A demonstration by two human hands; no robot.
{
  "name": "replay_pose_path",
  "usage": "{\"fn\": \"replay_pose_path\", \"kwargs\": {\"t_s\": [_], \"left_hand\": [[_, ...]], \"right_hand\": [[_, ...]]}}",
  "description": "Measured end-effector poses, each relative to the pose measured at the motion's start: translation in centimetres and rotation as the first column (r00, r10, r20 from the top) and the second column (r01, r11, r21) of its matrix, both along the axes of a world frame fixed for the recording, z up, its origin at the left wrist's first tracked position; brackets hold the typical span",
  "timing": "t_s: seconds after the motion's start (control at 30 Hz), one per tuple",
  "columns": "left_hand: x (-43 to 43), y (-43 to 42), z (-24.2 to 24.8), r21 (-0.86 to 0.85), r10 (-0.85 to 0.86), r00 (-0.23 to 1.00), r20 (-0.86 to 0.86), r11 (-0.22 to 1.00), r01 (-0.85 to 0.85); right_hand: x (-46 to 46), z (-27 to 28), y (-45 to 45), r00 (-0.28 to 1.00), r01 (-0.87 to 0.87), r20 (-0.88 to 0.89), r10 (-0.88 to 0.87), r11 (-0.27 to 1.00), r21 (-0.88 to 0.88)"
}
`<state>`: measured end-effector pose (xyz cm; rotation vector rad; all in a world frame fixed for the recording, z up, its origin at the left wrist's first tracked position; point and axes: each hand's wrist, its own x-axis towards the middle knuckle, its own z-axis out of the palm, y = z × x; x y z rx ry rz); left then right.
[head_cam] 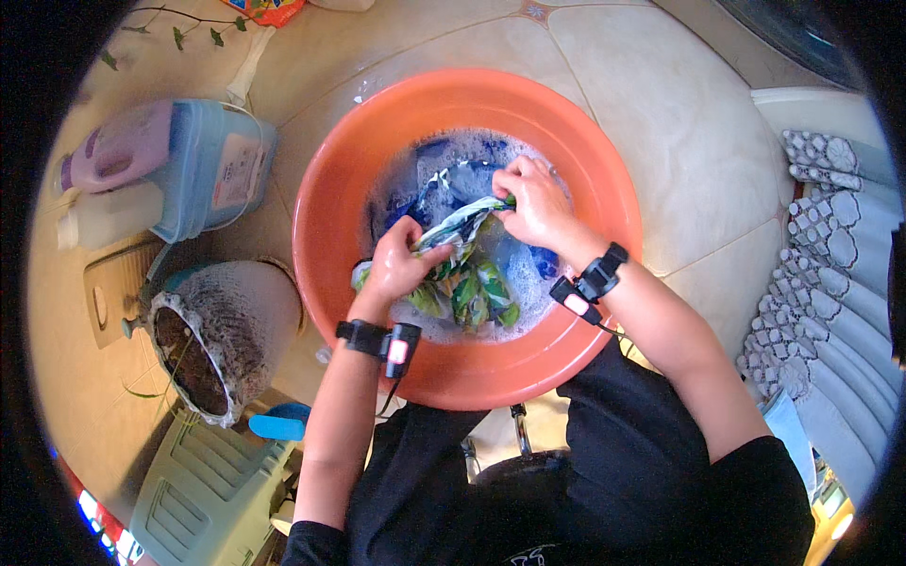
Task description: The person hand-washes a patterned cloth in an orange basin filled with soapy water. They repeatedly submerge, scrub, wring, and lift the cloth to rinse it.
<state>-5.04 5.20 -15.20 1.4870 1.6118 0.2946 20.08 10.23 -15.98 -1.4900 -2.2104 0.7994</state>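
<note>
An orange plastic basin [471, 378] stands on the floor before me, holding soapy water [527, 297] with foam on it. My left hand [400, 263] grips one end of a bunched stretch of wet patterned cloth [467, 216]. At its other end my right hand [534, 198] holds it, higher and to the right. The stretch between them is folded into a narrow band. Below it the cloth hangs into the water, showing green leaf prints on white. Dark blue fabric [435, 148] lies partly under the water behind my hands.
To the left are a blue lidded bucket [226, 163], a purple bottle [131, 145] and a white bottle [113, 212]. Nearer stand a round planter [244, 318] and a pale green plastic crate [205, 481]. A lace-edged cloth [828, 283] hangs at the right.
</note>
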Motion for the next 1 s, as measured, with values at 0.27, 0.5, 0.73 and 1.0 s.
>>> {"fn": "replay_pose_path", "kwargs": {"t_s": [0.27, 0.5, 0.73, 1.0], "left_hand": [[0.4, 4.1, -3.0, 0.139, 0.031, 0.889, -0.457, 0.990, 0.037], [2.1, 4.7, -5.4, 0.010, -0.210, 0.780, -0.590, 0.963, 0.268], [-1.4, 4.0, -0.5, -0.378, 0.020, 1.000, 0.006, 0.926, -0.016], [-1.2, 0.5, 6.0, 0.017, -0.072, 0.962, 0.264, 0.997, 0.070]], "right_hand": [[-4.2, -4.0, 3.9, 0.920, 0.070, 0.387, -0.060, 0.997, -0.012], [-4.8, -6.4, 5.3, 0.903, 0.088, 0.423, 0.078, 0.929, -0.360], [0.1, -0.8, 4.7, 0.993, 0.020, 0.114, 0.020, 0.940, -0.341], [4.6, 7.6, 3.4, 0.961, -0.215, -0.254, 0.105, 0.865, -0.454]]}}
